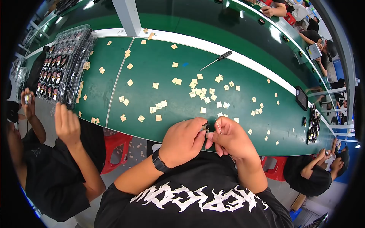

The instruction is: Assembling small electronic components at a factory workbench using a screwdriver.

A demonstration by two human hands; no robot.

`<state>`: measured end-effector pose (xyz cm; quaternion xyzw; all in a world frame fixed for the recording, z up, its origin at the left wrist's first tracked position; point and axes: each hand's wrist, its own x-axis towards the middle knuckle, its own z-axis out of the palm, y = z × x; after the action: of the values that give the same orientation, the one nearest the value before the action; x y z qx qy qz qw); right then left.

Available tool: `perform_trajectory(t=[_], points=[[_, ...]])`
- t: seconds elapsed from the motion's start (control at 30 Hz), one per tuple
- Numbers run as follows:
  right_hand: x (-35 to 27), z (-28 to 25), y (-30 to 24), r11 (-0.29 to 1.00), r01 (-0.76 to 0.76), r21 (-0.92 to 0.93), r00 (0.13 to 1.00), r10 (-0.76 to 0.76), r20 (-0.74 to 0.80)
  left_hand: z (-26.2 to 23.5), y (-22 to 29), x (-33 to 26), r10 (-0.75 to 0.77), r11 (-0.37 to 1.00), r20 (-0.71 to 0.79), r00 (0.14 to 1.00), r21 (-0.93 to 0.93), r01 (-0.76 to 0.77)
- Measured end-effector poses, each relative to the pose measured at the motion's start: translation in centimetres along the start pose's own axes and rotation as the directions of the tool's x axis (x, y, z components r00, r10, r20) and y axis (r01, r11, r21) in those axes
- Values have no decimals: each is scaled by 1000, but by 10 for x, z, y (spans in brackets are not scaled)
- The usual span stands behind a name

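As hands meet at dk pc, s/driver apart.

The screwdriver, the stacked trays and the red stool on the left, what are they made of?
Screwdriver: probably a steel shaft, bright and silvery; its black handle looks like plastic or rubber. Stacked trays: likely thin clear plastic, shiny and see-through. Red stool: seemingly molded plastic, smooth, with slots.

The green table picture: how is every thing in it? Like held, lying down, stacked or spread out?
Left hand: closed on a small dark part.
Right hand: fingers bent, pinching a thin stick.
Screwdriver: lying down, not held.
Pale squares: scattered on the green table.
Plastic trays: stacked, the top one filled.
Dark wristband: worn on the left wrist.
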<state>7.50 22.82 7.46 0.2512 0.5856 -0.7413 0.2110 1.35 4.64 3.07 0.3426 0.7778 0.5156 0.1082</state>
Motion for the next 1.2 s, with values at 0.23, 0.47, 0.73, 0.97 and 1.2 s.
perform_trajectory(t=[0.23,0.47,0.73,0.97,1.2], points=[[3,-1,1,998,39,44,998,-41,42,-2,0,0,-6,1000,-7,1000,-17,6],[3,-4,5,981,144,-131,989,-141,36,-7,2,4,-66,995,44,997,-70,69],[0,-6,19,738,431,-518,881,-468,66,-10,-5,4,-160,953,131,978,-238,188],[0,-2,13,786,496,-370,836,-547,-41,-15,-1,8,-226,936,188,956,-228,267],[14,4,3,953,231,-197,964,-251,-82,-14,-11,2,-210,915,249,945,-290,280]])
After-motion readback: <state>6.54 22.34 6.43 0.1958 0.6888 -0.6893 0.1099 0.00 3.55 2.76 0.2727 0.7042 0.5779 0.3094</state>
